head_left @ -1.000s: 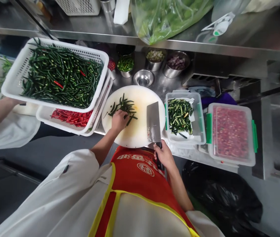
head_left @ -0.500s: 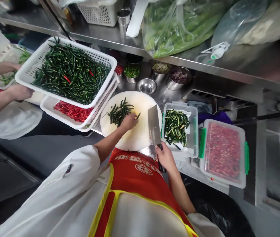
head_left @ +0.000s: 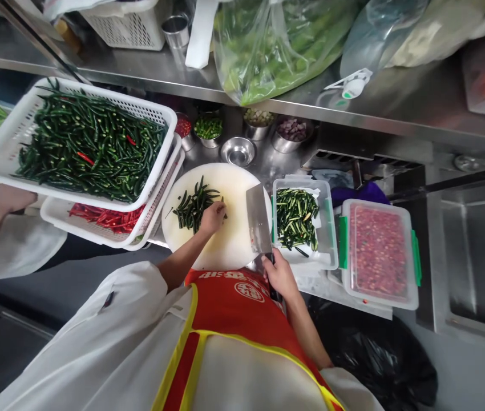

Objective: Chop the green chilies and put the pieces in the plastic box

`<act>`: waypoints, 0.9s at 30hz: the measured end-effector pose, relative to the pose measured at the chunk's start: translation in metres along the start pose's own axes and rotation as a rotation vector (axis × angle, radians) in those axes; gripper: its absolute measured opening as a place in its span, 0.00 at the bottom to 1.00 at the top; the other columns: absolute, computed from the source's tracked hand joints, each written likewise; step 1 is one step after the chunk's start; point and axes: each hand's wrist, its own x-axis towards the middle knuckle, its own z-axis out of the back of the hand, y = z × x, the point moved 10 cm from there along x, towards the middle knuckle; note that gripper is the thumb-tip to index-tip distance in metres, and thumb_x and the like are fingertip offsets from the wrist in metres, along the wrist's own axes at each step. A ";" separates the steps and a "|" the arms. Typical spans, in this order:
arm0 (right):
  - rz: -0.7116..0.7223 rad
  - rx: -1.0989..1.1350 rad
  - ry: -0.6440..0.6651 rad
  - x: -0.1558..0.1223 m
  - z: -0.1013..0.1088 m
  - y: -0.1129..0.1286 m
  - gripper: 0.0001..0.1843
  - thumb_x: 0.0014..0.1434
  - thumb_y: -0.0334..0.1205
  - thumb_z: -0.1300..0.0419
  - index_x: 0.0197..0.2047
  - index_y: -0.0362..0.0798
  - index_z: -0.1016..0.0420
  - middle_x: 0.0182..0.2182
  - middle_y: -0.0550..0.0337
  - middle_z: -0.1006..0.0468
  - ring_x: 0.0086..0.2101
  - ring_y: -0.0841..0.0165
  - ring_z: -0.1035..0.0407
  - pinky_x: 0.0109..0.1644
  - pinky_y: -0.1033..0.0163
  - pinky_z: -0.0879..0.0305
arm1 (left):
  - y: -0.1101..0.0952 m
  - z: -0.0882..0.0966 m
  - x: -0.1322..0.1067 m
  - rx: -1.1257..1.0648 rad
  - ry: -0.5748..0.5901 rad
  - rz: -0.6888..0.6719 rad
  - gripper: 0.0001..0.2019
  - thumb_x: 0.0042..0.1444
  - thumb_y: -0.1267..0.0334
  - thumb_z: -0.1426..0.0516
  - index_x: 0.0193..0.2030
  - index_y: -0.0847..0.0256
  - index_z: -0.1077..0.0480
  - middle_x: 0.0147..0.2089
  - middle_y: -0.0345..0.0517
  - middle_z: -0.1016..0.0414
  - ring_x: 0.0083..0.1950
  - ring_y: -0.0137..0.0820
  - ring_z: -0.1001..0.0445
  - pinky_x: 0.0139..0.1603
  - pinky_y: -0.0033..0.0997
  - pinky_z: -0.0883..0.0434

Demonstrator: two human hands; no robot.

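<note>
On the round white cutting board [head_left: 236, 251] lies a small heap of dark green chilies [head_left: 191, 205]. My left hand [head_left: 213, 218] is closed at the heap's right side, a bit of green chili showing past its fingers; how many it holds is hidden. In my right hand [head_left: 280, 273] is the black handle of a cleaver [head_left: 258, 220], whose broad blade lies over the board's right side, apart from the heap. Just right of the board, a clear plastic box [head_left: 330, 242] contains cut green chilies [head_left: 296, 220].
At left, a white basket of green chilies [head_left: 92, 151] rests on baskets with red chilies [head_left: 105, 218]; a co-worker's hand [head_left: 11, 197] is beside it. Behind the board stand a metal bowl [head_left: 238, 152] and several metal pots under a steel shelf [head_left: 174, 85]. A lidded box [head_left: 379, 251] sits far right.
The view has shifted, so most things sit further left. My left hand has drawn closer to the heap's edge, and the chili sticking out of its fingers shows less. The cleaver stays in my right hand.
</note>
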 end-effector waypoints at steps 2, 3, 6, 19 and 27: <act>0.023 -0.060 0.012 0.000 0.001 0.009 0.12 0.64 0.52 0.49 0.41 0.53 0.36 0.16 0.70 0.30 0.18 0.65 0.32 0.27 0.62 0.38 | -0.014 -0.009 0.005 0.062 0.052 -0.085 0.12 0.65 0.64 0.50 0.48 0.60 0.27 0.36 0.43 0.22 0.34 0.29 0.22 0.38 0.25 0.26; 0.040 -0.095 0.015 0.000 0.003 0.013 0.12 0.64 0.52 0.49 0.42 0.52 0.35 0.17 0.69 0.30 0.19 0.65 0.32 0.28 0.62 0.38 | -0.023 -0.015 0.007 0.114 0.079 -0.143 0.13 0.65 0.65 0.49 0.50 0.60 0.26 0.39 0.45 0.21 0.38 0.31 0.22 0.42 0.27 0.25; 0.075 -0.210 0.015 0.001 0.008 0.021 0.14 0.66 0.51 0.52 0.46 0.51 0.35 0.20 0.66 0.28 0.22 0.64 0.30 0.31 0.62 0.37 | -0.046 -0.033 0.013 0.312 0.162 -0.332 0.17 0.63 0.71 0.50 0.52 0.61 0.25 0.46 0.49 0.22 0.48 0.35 0.23 0.53 0.31 0.27; 0.093 -0.746 -0.058 0.019 0.020 0.041 0.11 0.68 0.43 0.53 0.47 0.46 0.36 0.32 0.51 0.21 0.34 0.60 0.27 0.36 0.62 0.44 | -0.084 -0.052 0.025 0.677 0.213 -0.860 0.15 0.67 0.67 0.52 0.46 0.62 0.24 0.47 0.51 0.27 0.50 0.36 0.31 0.54 0.35 0.32; 0.140 -0.897 0.013 0.009 0.027 0.055 0.08 0.71 0.40 0.53 0.46 0.47 0.36 0.31 0.52 0.20 0.32 0.62 0.26 0.34 0.62 0.48 | -0.088 -0.050 0.024 0.595 0.240 -0.968 0.16 0.69 0.65 0.53 0.40 0.61 0.25 0.43 0.48 0.24 0.47 0.33 0.29 0.51 0.32 0.31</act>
